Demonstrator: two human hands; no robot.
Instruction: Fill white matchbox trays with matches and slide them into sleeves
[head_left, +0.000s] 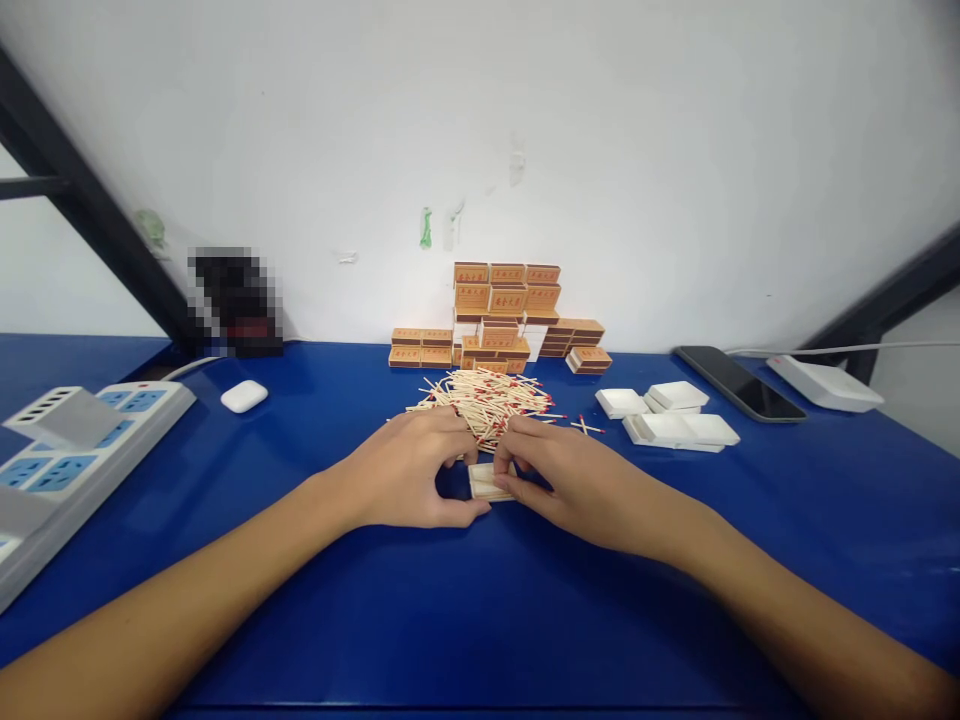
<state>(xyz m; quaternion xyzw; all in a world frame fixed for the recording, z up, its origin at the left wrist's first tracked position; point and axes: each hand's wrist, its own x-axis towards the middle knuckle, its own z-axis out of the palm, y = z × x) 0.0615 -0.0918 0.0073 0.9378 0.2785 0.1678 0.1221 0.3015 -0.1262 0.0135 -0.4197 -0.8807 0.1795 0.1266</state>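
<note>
The left hand, grip spread, should steady the tray; the right hand, its hold unclear, should lay matches flat and parallel.

A single head-worn camera looks from above the near side of the desk, facing 12 o'clock and tilted down, with the white wall across its upper half. It sits near enough that the left forearm and right forearm run in large from 8 and 4 o'clock. Its wide view reaches from the power strip, between 8 and 9 o'clock, to the phone at 3 o'clock.
</note>
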